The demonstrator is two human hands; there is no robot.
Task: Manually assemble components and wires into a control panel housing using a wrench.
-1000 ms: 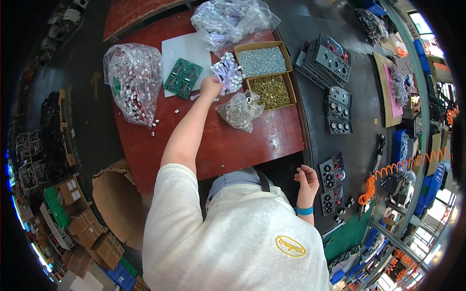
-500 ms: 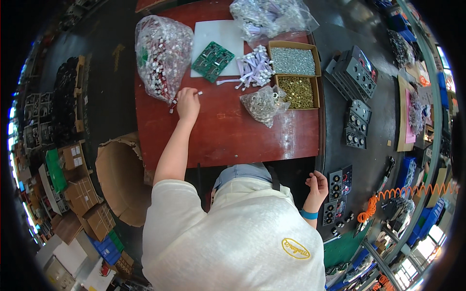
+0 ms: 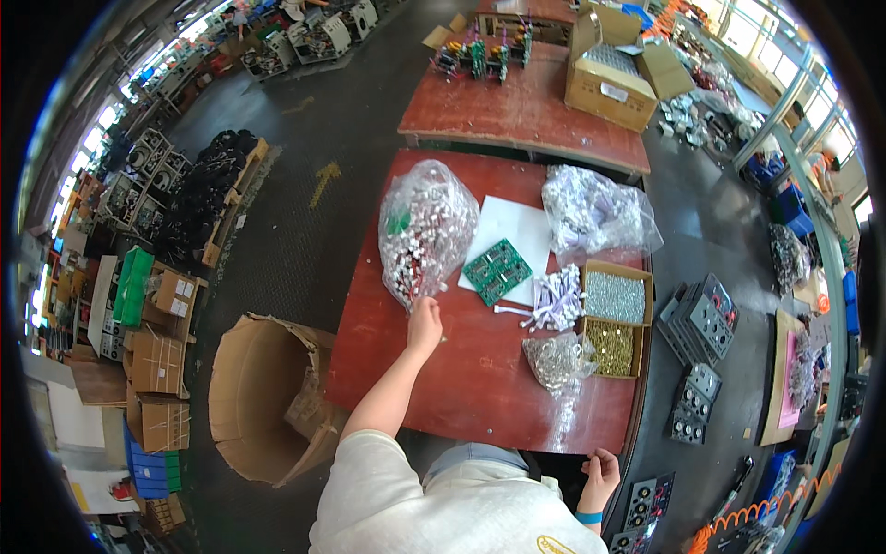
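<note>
My left hand (image 3: 425,325) is closed at the near end of a clear plastic bag (image 3: 429,217) full of small white connectors with red and dark wires. Whatever its fingers pinch is too small to make out. Right of the bag, a green circuit board (image 3: 498,271) lies on a white sheet (image 3: 519,226). A loose pile of white-and-lilac cables (image 3: 556,300) sits beside the board. My right hand (image 3: 602,468) hangs by the table's near right corner, its fingers curled together. Whether anything is inside them cannot be seen.
On the red table (image 3: 480,392) are a box of silvery screws (image 3: 616,297), a box of brass-coloured parts (image 3: 610,349), a small bag of metal parts (image 3: 556,360) and a larger cable bag (image 3: 595,212). A big cardboard bin (image 3: 235,397) stands left; black panels (image 3: 699,319) lie right.
The view has tilted up, bringing another red table and a carton into sight. My left hand has moved slightly closer in against the bag's near end. The right hand stays by the table's corner.
</note>
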